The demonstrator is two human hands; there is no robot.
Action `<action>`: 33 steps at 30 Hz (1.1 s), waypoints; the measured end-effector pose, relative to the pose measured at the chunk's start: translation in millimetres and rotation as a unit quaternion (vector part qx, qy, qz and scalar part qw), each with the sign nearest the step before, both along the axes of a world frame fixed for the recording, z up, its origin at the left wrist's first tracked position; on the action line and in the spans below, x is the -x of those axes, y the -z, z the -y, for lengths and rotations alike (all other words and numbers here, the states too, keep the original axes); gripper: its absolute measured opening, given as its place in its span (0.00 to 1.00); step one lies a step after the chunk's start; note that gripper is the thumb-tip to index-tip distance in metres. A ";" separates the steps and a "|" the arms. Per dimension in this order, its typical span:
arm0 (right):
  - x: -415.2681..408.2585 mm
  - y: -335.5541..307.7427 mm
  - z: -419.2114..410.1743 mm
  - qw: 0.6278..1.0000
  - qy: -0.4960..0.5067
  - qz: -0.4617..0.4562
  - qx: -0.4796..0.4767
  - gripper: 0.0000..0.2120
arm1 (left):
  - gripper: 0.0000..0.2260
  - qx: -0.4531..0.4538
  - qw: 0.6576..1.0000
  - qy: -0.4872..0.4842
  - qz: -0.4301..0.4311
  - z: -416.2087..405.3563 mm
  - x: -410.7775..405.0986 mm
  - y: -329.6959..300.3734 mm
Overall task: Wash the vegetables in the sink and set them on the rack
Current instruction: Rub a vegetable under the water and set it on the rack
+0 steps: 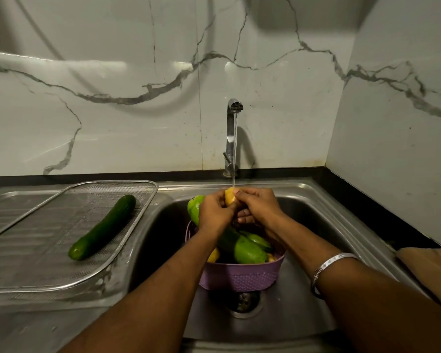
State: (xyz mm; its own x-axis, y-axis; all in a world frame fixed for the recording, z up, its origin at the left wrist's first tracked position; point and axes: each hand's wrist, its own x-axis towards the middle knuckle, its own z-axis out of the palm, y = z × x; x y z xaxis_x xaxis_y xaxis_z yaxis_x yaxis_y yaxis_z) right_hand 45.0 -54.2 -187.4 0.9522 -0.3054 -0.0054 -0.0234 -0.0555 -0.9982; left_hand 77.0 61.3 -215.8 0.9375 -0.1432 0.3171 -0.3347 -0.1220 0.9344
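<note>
**Yellow vegetable under the tap, one cucumber racked**

Fingers (233,203) curled round a small yellow vegetable (230,196), left hand (214,212) and right hand (259,207) both clasping it, right under the water stream (234,149) from the tap (231,133). Looks like the scrubbing step, mid-wash. Directly below, a purple basket (239,275) standing in the sink (323,220) over the drain (245,300), still loaded: big green vegetables (245,248) lying across it, another yellow piece (213,256) peeking at its left rim. Further left, on the steel surface (23,317), the mesh rack (117,248) with one dark cucumber (103,228) lying on it. So, by the look of it: one done, one in hand, several to go. Next up, probably: carry the rinsed piece left, clear of the sink edge, and lay it beside the cucumber, wet skin calling for a firm hold. Then back to the basket.
</note>
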 end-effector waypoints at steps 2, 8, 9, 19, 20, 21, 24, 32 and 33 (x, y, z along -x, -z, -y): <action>2.0 0.4 0.5 1.000 0.023 -0.002 0.002 0.12 | 0.11 -0.010 1.000 0.016 0.004 -1.5 3.4 -3.2; 6.3 -0.7 7.0 0.999 0.027 -0.040 0.006 0.16 | 0.21 -0.016 0.996 0.087 0.021 -4.6 4.9 -3.1; 4.5 0.8 7.2 0.999 0.008 -0.045 0.000 0.16 | 0.20 -0.014 0.996 0.080 0.030 -6.0 4.1 -2.1; 8.9 1.9 1.1 0.996 0.066 0.006 0.060 0.18 | 0.18 -0.039 0.997 0.056 0.022 -8.4 5.4 2.7; 8.8 1.9 -0.8 0.994 0.085 0.011 0.073 0.19 | 0.18 -0.039 0.997 0.059 0.024 -7.4 6.2 2.2; 7.8 2.3 -1.9 0.991 0.098 0.011 0.087 0.19 | 0.16 -0.039 0.997 0.059 0.026 -6.3 6.7 1.5; 7.6 -2.0 -4.1 0.994 0.071 -0.008 0.087 0.18 | 0.13 -0.028 0.999 0.036 0.022 -5.9 5.7 -0.5; 10.3 -2.3 -0.7 0.998 0.033 -0.043 -0.026 0.09 | 0.15 -0.041 0.999 0.004 0.020 -2.6 4.8 -2.1; 9.7 -1.3 -1.6 0.998 0.054 -0.030 -0.024 0.09 | 0.13 -0.051 0.998 0.008 0.027 -0.9 5.3 -1.8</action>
State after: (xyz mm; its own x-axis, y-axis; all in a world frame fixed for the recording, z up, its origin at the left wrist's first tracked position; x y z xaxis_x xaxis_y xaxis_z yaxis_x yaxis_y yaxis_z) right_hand 35.3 -52.7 -186.1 0.9112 -0.4045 -0.0775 -0.0855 -0.0017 -0.9963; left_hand 71.7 62.3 -214.0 0.9171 -0.1919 0.3493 -0.3861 -0.2100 0.8982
